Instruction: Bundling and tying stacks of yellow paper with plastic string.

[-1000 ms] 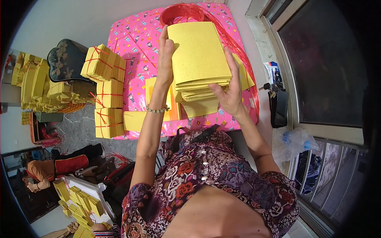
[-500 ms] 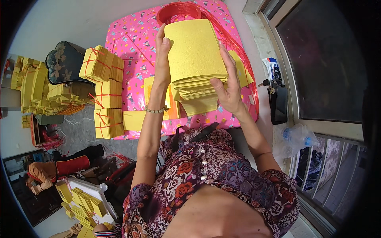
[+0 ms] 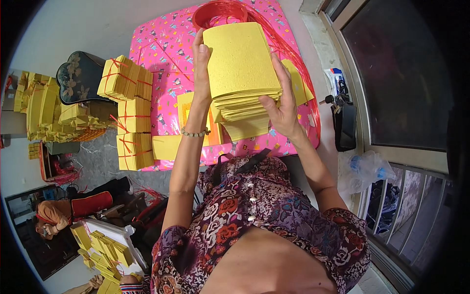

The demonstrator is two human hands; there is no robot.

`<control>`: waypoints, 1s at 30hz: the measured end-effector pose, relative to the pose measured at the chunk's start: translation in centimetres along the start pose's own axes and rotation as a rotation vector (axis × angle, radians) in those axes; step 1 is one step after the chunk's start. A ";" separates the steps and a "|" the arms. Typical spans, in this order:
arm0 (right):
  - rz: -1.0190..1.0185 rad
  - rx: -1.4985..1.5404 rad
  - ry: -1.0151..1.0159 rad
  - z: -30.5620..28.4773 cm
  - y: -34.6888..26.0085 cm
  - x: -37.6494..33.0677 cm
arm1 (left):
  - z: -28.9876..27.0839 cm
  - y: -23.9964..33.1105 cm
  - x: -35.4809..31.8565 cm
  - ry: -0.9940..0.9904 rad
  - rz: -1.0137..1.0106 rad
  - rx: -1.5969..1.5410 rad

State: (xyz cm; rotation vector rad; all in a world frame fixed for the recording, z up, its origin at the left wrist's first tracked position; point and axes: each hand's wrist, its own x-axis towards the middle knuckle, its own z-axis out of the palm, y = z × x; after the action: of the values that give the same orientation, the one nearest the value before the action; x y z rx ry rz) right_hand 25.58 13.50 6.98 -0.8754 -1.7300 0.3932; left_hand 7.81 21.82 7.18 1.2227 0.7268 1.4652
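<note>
Between my two palms is a thick stack of yellow paper sheets (image 3: 242,61), held up over the table with a pink printed cover (image 3: 169,54). My left hand (image 3: 201,63) presses its left side, thumb along the edge. On the opposite side my right hand (image 3: 282,98) grips the edge, its thumb at the near right corner. The sheets' layered near edges fan slightly. Beneath the stack, more yellow paper (image 3: 247,130) shows. A yellow sheet with an orange printed area (image 3: 212,132) lies partly hidden behind my left forearm.
Yellow bundles tied with red string (image 3: 134,115) line the table's left edge. A red round basin (image 3: 220,11) and long red strands (image 3: 303,73) lie at the far side and right. Keys and a black case (image 3: 344,127) rest on the sill. Another person (image 3: 73,210) is at lower left.
My hands and the paper stack stay almost in place, with only a very slight shift. At lower left, the other person's hands have moved a little.
</note>
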 end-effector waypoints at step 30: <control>1.216 -0.805 -0.349 -4.7 26.2 -16.3 | 0.5 5.2 -1.5 -0.061 -0.087 -0.063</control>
State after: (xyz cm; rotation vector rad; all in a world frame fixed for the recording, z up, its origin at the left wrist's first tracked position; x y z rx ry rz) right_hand 41.32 18.51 -19.51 -2.5713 -1.4488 0.6549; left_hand 6.49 18.93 11.55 1.1688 0.6798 1.3639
